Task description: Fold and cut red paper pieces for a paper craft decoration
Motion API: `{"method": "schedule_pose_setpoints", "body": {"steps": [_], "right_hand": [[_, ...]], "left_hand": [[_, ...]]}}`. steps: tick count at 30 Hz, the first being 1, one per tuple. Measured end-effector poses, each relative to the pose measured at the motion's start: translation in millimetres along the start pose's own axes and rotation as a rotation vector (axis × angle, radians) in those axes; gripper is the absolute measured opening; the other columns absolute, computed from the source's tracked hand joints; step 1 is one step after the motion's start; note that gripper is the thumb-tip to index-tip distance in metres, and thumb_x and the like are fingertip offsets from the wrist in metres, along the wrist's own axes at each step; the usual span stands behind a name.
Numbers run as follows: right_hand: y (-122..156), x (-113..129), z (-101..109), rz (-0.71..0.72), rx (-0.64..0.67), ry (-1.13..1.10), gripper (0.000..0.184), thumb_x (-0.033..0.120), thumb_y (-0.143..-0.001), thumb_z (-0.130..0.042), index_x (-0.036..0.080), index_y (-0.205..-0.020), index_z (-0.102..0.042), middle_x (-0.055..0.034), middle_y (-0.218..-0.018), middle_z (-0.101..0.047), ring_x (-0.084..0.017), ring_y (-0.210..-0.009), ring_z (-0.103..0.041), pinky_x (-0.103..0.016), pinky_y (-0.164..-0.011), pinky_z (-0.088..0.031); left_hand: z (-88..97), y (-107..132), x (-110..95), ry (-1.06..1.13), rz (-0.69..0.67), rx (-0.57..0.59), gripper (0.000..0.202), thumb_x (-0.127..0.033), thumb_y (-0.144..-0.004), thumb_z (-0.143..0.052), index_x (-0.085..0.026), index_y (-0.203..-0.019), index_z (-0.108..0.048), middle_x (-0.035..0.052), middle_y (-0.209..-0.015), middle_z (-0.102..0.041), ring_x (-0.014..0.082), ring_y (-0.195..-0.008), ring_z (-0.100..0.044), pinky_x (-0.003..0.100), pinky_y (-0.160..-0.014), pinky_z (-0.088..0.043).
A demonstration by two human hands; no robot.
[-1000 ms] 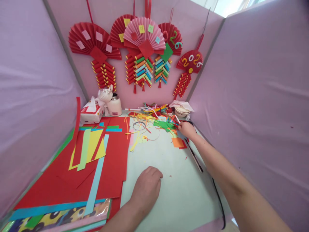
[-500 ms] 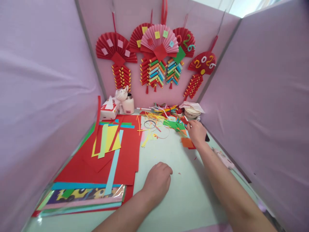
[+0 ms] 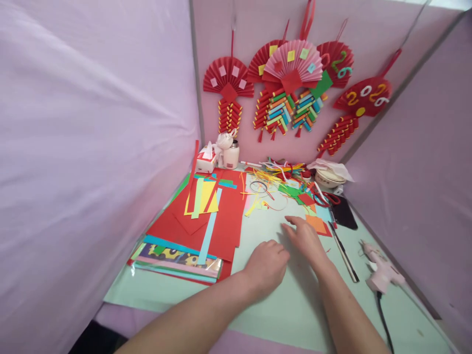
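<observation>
Centrally, an orange paper piece (image 3: 316, 224) is seen on the tabletop (image 3: 280, 314), just beyond the right hand (image 3: 306, 241), whose grip is parted, nothing being visibly held. In the left hand (image 3: 267, 268), fingers are curled; whether anything is enclosed cannot be told. Strips (image 3: 210, 231) are laid over red sheets (image 3: 232, 211), probably for easy sorting; the glue gun (image 3: 381, 278) is set well apart, presumably to protect the paper.

Left hand (image 3: 268, 269) beside right hand (image 3: 304, 241) at mid-table

Left fingers curled; whether they hold anything cannot be determined. Right fingers extended over the table (image 3: 287, 314). At left, red sheets (image 3: 230, 221) bearing a light-blue strip (image 3: 209, 236). At right, orange paper (image 3: 314, 223), a black-and-white tool (image 3: 344, 253) and a glue gun (image 3: 381, 275). Paper fans (image 3: 298, 69) hang on the rear wall (image 3: 212, 24).
</observation>
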State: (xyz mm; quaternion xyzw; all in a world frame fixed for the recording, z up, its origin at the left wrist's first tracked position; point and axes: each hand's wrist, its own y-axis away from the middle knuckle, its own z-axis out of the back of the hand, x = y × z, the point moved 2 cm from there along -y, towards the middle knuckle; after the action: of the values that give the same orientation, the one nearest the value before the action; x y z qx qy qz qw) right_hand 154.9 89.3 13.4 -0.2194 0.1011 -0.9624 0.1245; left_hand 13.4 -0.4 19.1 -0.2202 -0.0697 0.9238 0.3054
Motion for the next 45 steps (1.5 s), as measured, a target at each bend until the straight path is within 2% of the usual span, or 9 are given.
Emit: {"method": "schedule_pose_setpoints", "body": {"steps": [4,8,14,18,23,28,34,40,45], "right_hand": [[19.7,19.4,-13.6,0.091,-0.002,-0.099,0.031,0.032,-0.088,-0.047,0.015,-0.108,-0.062,-0.0112,-0.108,-0.066,-0.024,-0.102,-0.06,-0.037,-0.092,-0.045],[27.5,28.9,-19.0,0.18,-0.025,-0.142,0.026,0.03,-0.089,-0.045,0.016,-0.103,-0.062,-0.0103,-0.106,-0.065,-0.023,-0.101,-0.058,-0.037,-0.092,-0.044],[33.8,34.4,-18.4,0.227,-0.005,-0.193,0.024,0.031,-0.09,-0.044,0.019,-0.098,-0.063,-0.0091,-0.104,-0.065,-0.023,-0.099,-0.057,-0.038,-0.09,-0.044],[35.0,32.5,-17.2,0.223,0.003,-0.225,0.023,0.032,-0.09,-0.043,0.02,-0.095,-0.063,-0.0086,-0.101,-0.066,-0.023,-0.097,-0.058,-0.038,-0.088,-0.045],[35.2,29.8,-16.7,0.201,0.04,-0.245,0.024,0.035,-0.09,-0.043,0.021,-0.093,-0.062,-0.0072,-0.097,-0.066,-0.022,-0.093,-0.059,-0.037,-0.085,-0.045],[36.4,29.6,-17.3,0.213,0.07,-0.26,0.025,0.036,-0.09,-0.043,0.02,-0.093,-0.062,-0.0063,-0.096,-0.066,-0.021,-0.092,-0.059,-0.036,-0.084,-0.045],[37.9,28.6,-18.9,0.23,0.077,-0.259,0.025,0.035,-0.089,-0.043,0.021,-0.091,-0.063,-0.0071,-0.095,-0.066,-0.023,-0.09,-0.059,-0.037,-0.082,-0.045],[38.4,27.7,-18.3,0.228,0.089,-0.255,0.024,0.034,-0.089,-0.043,0.021,-0.092,-0.063,-0.0065,-0.097,-0.066,-0.022,-0.091,-0.06,-0.036,-0.083,-0.045],[38.0,27.7,-18.4,0.227,0.086,-0.253,0.024,0.034,-0.089,-0.043,0.021,-0.091,-0.063,-0.0065,-0.096,-0.066,-0.022,-0.091,-0.06,-0.036,-0.083,-0.045]], "left_hand": [[20.3,14.4,-5.6,-0.059,0.018,-0.032,0.014,-0.014,-0.084,-0.048,-0.018,-0.091,-0.06,0.0052,-0.09,-0.062,0.0212,-0.092,-0.055,0.036,-0.08,-0.047],[45.1,44.5,7.2,-0.121,0.226,-0.114,0.026,-0.011,-0.082,-0.049,-0.019,-0.106,-0.059,0.0096,-0.119,-0.057,0.0247,-0.114,-0.049,0.042,-0.095,-0.043],[74.3,95.2,59.5,-0.181,0.525,-0.194,0.029,-0.018,-0.085,-0.048,-0.018,-0.112,-0.058,0.0137,-0.128,-0.053,0.0279,-0.121,-0.047,0.045,-0.099,-0.041],[98.7,114.0,99.5,-0.266,0.67,-0.23,0.035,-0.023,-0.085,-0.05,-0.013,-0.118,-0.057,0.0174,-0.131,-0.051,0.03,-0.125,-0.046,0.045,-0.102,-0.038],[117.4,125.3,127.5,-0.322,0.835,-0.12,0.047,-0.032,-0.085,-0.053,-0.01,-0.126,-0.052,0.0205,-0.14,-0.044,0.0325,-0.132,-0.039,0.046,-0.107,-0.032],[110.8,134.1,126.5,-0.342,0.841,-0.043,0.048,-0.036,-0.087,-0.051,-0.012,-0.129,-0.052,0.0177,-0.141,-0.045,0.0331,-0.134,-0.036,0.05,-0.108,-0.028],[102.3,149.5,110.5,-0.412,0.776,-0.139,0.031,-0.031,-0.089,-0.048,-0.02,-0.113,-0.064,0.0121,-0.133,-0.056,0.0314,-0.127,-0.045,0.052,-0.108,-0.027],[104.6,159.7,102.9,-0.352,0.667,-0.306,0.032,-0.024,-0.092,-0.037,-0.022,-0.099,-0.068,0.0078,-0.11,-0.069,0.0244,-0.108,-0.059,0.046,-0.105,-0.032],[116.6,165.3,96.3,-0.336,0.634,-0.57,0.03,-0.029,-0.093,-0.037,-0.021,-0.098,-0.066,0.0085,-0.104,-0.069,0.0237,-0.101,-0.061,0.038,-0.094,-0.043]]}}
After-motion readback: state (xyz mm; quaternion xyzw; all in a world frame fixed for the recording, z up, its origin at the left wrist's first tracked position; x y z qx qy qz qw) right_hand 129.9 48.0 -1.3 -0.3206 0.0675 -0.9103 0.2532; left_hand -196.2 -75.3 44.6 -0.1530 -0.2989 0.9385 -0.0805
